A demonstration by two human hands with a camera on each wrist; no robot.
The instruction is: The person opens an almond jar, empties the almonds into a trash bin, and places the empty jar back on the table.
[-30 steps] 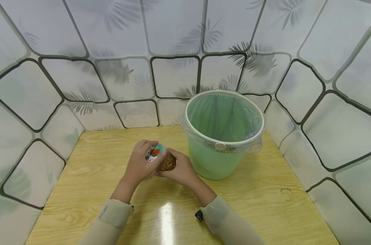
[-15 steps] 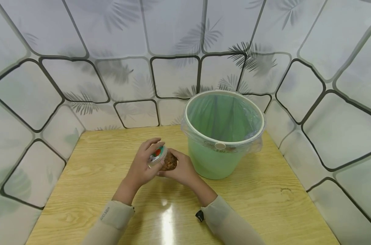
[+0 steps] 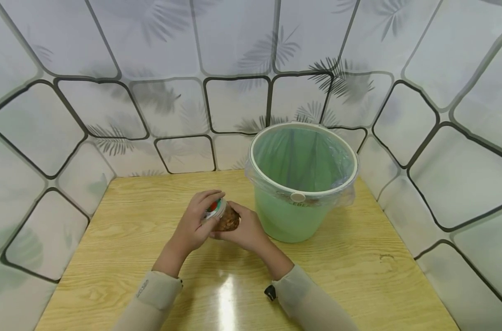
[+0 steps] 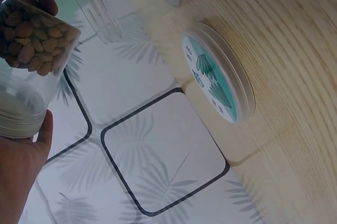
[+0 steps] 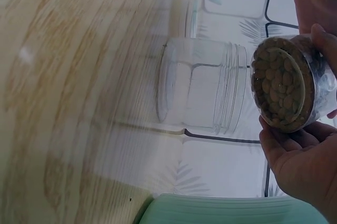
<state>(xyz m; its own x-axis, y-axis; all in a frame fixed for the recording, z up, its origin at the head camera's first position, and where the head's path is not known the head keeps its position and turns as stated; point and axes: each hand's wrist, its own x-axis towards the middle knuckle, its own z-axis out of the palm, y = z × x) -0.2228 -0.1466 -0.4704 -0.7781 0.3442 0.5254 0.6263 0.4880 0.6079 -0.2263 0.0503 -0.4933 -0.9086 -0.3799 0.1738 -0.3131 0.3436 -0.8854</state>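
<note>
A clear plastic jar of almonds [image 3: 227,219] is tilted between my hands, its lid end toward the left. My left hand [image 3: 194,220] grips the lid [image 3: 212,208], which bears a white, green and red label partly covered by the fingers. Around the lower body of the jar, my right hand [image 3: 245,228] holds it from the right. An empty clear jar [image 5: 200,87] stands without a lid on the table behind the hands, hidden in the head view. Another lid [image 4: 210,79], with a white and green label, lies on the table, seen in the left wrist view.
A light green bucket [image 3: 284,220] lined with a clear plastic bag stands right of the hands. The wooden table [image 3: 350,276] is bounded at the back and sides by patterned white walls [image 3: 238,103].
The left fingers loosened and lifted from the lid half a second ago, and now lie round it again. The jar has turned slightly, showing less of the lid's label. The right hand stays nearly still.
</note>
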